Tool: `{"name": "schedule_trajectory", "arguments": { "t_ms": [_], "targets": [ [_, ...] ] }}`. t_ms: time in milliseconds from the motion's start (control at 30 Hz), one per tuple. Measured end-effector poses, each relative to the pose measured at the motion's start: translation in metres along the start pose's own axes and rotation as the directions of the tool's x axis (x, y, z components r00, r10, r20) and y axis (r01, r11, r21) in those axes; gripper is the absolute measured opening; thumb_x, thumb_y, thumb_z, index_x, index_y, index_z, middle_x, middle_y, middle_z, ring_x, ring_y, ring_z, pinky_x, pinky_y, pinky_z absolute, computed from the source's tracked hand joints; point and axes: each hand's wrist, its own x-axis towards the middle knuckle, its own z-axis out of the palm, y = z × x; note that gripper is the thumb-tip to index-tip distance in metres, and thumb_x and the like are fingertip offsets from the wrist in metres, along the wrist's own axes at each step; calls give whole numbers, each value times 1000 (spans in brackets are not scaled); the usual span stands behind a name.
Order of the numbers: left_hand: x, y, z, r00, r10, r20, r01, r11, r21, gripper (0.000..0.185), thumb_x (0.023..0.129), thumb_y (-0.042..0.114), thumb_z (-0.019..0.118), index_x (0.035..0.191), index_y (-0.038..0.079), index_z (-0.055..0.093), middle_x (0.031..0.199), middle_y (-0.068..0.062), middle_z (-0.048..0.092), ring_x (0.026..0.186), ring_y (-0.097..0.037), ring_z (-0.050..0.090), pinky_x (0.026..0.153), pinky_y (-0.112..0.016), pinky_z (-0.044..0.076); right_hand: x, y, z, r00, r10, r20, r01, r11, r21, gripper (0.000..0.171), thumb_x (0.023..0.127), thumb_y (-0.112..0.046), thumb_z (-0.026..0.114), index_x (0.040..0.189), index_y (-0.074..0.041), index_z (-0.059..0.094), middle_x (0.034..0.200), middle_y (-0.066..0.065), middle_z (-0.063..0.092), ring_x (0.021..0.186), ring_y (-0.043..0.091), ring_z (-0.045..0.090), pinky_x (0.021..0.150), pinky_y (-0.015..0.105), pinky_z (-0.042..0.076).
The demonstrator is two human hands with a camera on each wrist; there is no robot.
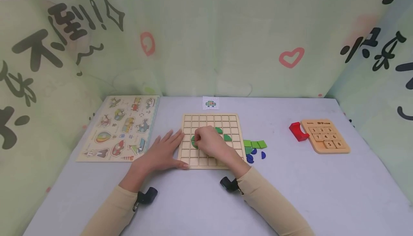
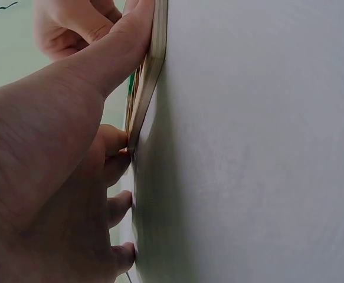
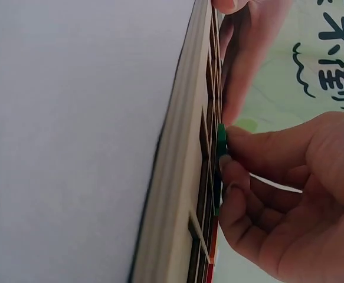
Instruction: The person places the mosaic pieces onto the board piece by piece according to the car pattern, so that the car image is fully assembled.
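Observation:
A wooden grid board [image 1: 226,119] lies at the table's middle. My left hand [image 1: 162,152] rests flat beside it, fingers straight against its left edge and thumb along the front edge; the left wrist view shows this hand [image 2: 53,177] pressed to the board's rim [image 2: 151,71]. My right hand [image 1: 208,141] is curled over the board's centre and pinches a dark green piece [image 1: 194,142] against the grid. In the right wrist view the fingertips of the right hand [image 3: 284,194] hold the green piece [image 3: 220,141] on the board [image 3: 183,177]. More green pieces [image 1: 227,137] sit in cells beside it.
Loose light green squares [image 1: 255,144] and blue pieces [image 1: 255,154] lie right of the board. A small pattern card [image 1: 210,103] sits behind it. An animal peg puzzle [image 1: 122,128] is at the left, a number slide puzzle [image 1: 326,135] with a red block [image 1: 298,131] at the right.

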Motion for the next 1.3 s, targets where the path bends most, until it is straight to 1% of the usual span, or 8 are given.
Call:
{"name": "schedule_trajectory", "arguments": {
  "t_ms": [167,433,667,800,900,1000,1200,1300],
  "targets": [
    [0,0,0,1000,3,-3,-3,1000,3,120,71,76,69,160,14,18,169,-2,14,156,-36,9,122,-66,12,2,0,2,1000,22,19,-22,1000,-5,9,86,-7,75,82,-8,67,80,4,67,64,13,54,55,22,44],
    [1,-2,2,1000,9,-2,-9,1000,8,120,71,77,68,160,15,18,169,-1,14,156,-35,9,122,-66,12,2,0,4,1000,18,18,-18,1000,18,11,86,-6,75,81,-6,65,79,5,66,63,13,53,55,22,44],
    [1,0,1,1000,-1,5,1,1000,2,120,71,76,69,160,15,17,169,-1,13,156,-35,8,122,-65,11,3,2,2,999,11,48,-11,1000,9,3,90,-6,70,88,-5,71,89,7,70,69,14,56,60,22,47],
    [1,0,1,1000,-1,2,1,1000,-2,120,71,76,69,160,15,18,169,-1,13,156,-35,8,122,-66,12,1,4,-3,997,11,77,-13,999,30,12,90,-2,65,98,-5,73,93,7,72,64,13,55,57,23,47],
    [1,0,1,1000,3,-2,-3,1000,-1,120,71,76,69,160,15,18,169,-1,14,156,-35,9,122,-66,12,-1,5,-7,996,2,89,-5,1000,30,20,86,3,64,101,-6,73,89,7,71,61,13,53,55,23,45],
    [1,0,1,1000,5,-1,-5,1000,-2,120,71,77,69,160,15,18,169,-1,14,156,-35,9,122,-66,12,-2,6,-8,996,-16,89,15,1000,16,21,83,5,67,99,-6,74,86,6,70,65,13,53,57,23,46],
    [1,0,1,1000,4,-3,-4,1000,1,120,71,77,69,160,15,18,169,-2,14,156,-35,9,122,-66,12,-1,6,-7,998,-32,62,33,999,-13,13,82,2,73,93,-6,74,90,5,72,73,14,57,65,24,50],
    [1,0,1,1000,3,-6,-3,1000,2,120,71,77,69,160,15,19,169,-3,14,156,-36,9,122,-66,13,-2,7,-10,997,-14,73,14,1000,-5,15,82,1,72,95,-7,74,86,4,71,70,14,57,62,24,49]
  ]
}}
